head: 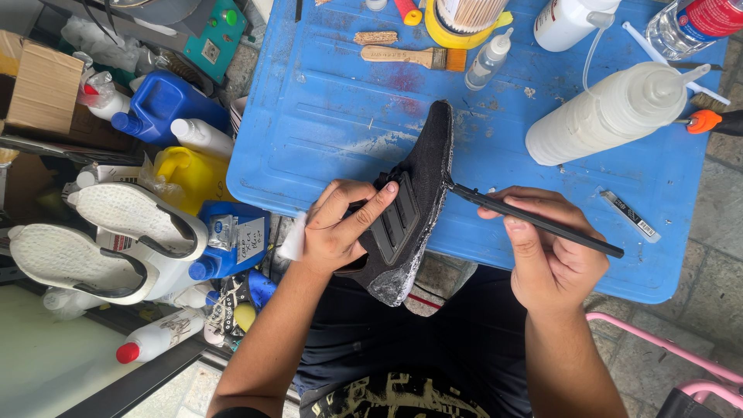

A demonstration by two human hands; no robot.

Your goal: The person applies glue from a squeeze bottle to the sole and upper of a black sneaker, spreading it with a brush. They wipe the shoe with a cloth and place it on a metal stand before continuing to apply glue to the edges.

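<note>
A: Two hands on one job — the left hand (337, 228) is wrapped around the black sneaker (406, 209), thumb laid across the ribbed side panel, fingers closed on the upper. The shoe hangs in the air over the near edge of the blue table (309, 116), toe pointing away, heel toward the lap.

B: And the right hand (549, 248)?

A: Pinched shut on a thin black brush (534, 220), held like a pen. Its tip touches the shoe's pale sole edge about halfway along.

B: How would you do that well?

A: I'd judge the grip right — the shoe is tilted so the sole edge faces the brush. Keep strokes short and light, following the seam, and turn the shoe with the left wrist instead of reaching round. The whitish smear near the heel suggests it spreads easily onto the knit, so load the tip sparingly.

B: Anything close by to mind?

A: A large white squeeze bottle (611, 112) lies on its side just beyond the brush, and a wooden-handled brush (410, 56) sits farther back. Two white soles (108, 240) rest off to the left, well apart.
</note>
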